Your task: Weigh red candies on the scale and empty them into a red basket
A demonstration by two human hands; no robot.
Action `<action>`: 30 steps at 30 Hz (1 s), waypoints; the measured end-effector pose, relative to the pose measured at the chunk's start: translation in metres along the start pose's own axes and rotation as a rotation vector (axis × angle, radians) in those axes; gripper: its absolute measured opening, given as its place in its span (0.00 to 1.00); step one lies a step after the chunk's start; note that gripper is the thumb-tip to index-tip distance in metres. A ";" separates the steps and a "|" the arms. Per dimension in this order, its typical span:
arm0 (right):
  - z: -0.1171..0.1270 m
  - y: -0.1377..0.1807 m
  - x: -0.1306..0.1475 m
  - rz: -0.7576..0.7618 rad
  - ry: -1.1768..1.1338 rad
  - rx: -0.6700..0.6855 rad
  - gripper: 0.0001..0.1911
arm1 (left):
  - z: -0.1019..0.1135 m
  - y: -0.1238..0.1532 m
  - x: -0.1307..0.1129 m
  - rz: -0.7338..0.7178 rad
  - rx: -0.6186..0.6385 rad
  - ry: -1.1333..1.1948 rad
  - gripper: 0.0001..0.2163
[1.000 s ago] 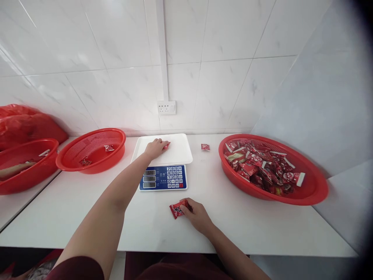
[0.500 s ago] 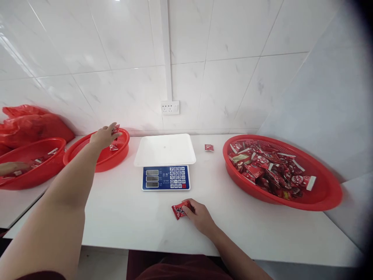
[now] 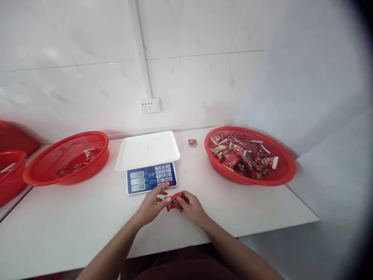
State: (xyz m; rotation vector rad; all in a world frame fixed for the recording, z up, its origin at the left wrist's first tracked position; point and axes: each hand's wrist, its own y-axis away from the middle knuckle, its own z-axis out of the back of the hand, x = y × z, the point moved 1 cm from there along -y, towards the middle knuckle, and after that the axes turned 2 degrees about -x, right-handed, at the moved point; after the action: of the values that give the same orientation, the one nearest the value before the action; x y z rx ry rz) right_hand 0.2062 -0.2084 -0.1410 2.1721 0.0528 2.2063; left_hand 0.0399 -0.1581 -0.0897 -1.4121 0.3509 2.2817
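Note:
Both my hands meet over the white table (image 3: 72, 229), just in front of the scale. My left hand (image 3: 153, 204) and my right hand (image 3: 190, 206) each pinch an end of a small red candy packet (image 3: 174, 202). The scale (image 3: 148, 167) has a bare white tray and a blue keypad panel. A red basket (image 3: 67, 157) to its left holds a few red packets. A larger red basket (image 3: 250, 155) to the right is piled with red and white packets.
One loose red packet (image 3: 192, 142) lies on the table between the scale and the right basket. Another red basket (image 3: 10, 175) sits at the far left edge. A wall socket (image 3: 150, 105) is on the tiled wall behind the scale.
My left hand took a packet off the scale tray, carried it to the left basket, then came back to the packet my right hand holds. The view has shifted right.

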 end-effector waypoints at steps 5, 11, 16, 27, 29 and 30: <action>0.015 -0.002 0.008 -0.005 0.138 -0.019 0.18 | -0.041 -0.012 0.014 0.152 0.104 0.239 0.20; 0.080 0.003 0.066 0.164 0.559 -0.268 0.18 | -0.042 -0.020 0.027 0.155 0.161 0.285 0.18; 0.176 -0.013 0.117 0.227 0.958 -0.553 0.27 | -0.046 -0.015 0.026 0.090 0.136 0.100 0.16; 0.256 -0.034 0.088 -0.356 1.123 -0.256 0.46 | -0.049 -0.012 0.022 0.082 0.135 -0.003 0.17; 0.255 -0.033 0.088 -0.359 1.089 -0.260 0.45 | -0.049 -0.012 0.022 0.086 0.130 -0.008 0.17; 0.255 -0.033 0.088 -0.351 1.058 -0.242 0.45 | -0.050 -0.012 0.022 0.090 0.127 -0.013 0.17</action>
State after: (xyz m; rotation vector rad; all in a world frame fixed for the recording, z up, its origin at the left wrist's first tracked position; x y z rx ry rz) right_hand 0.4599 -0.1728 -0.0512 0.6343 0.1679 2.6398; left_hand 0.0764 -0.1638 -0.1312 -1.3421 0.5547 2.2941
